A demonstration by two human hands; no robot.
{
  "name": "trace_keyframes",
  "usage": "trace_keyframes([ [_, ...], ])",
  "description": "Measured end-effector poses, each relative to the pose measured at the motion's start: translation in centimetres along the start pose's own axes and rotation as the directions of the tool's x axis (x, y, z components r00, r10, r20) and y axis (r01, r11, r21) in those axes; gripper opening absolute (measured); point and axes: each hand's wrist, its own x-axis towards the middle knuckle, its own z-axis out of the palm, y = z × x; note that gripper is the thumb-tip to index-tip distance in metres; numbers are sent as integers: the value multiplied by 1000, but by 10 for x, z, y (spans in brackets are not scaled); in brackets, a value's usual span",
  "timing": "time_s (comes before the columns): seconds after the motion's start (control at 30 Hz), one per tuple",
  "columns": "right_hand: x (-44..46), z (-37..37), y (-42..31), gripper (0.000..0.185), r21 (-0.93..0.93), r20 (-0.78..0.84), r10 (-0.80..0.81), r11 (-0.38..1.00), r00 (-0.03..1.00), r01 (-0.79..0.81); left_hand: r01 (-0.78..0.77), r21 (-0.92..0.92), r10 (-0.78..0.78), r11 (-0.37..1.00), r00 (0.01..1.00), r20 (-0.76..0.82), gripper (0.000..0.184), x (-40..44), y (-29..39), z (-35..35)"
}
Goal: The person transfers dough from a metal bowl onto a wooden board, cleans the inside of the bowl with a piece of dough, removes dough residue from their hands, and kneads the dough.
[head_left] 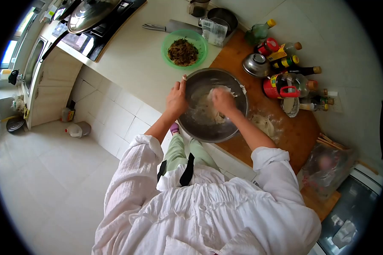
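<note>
A large metal bowl point(195, 127) stands at the counter's front edge, partly on a wooden board point(259, 95). Flour and pale dough point(219, 117) lie inside it. My left hand point(177, 98) grips the bowl's left rim, with a finger pointing up along it. Inside the bowl, my right hand point(223, 101) is closed and blurred by motion, at the dough; what its fingers hold is hidden. Behind the bowl sits a green bowl point(165, 49) of dark shredded food. More dough and flour point(264, 124) lie on the board, right of the metal bowl.
Sauce bottles point(291, 85) and a small upturned metal bowl point(256, 65) line the board's right side. A cleaver point(178, 26), a plastic packet point(213, 32) and a dark pan point(227, 18) are at the back. A lidded pan point(87, 17) rests on the stove at upper left.
</note>
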Motion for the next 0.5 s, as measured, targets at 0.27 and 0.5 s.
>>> trace_keyframes([
  [0.27, 61, 52, -8, 21, -197, -250, 116, 966, 961, -167, -6, 61, 4, 998, 1000, 25, 87, -5, 13, 12],
  [0.5, -12, 84, -36, 20, -225, 130, -351, 901, 927, 372, -12, 73, 13, 997, 1000, -9, 83, -8, 16, 9],
])
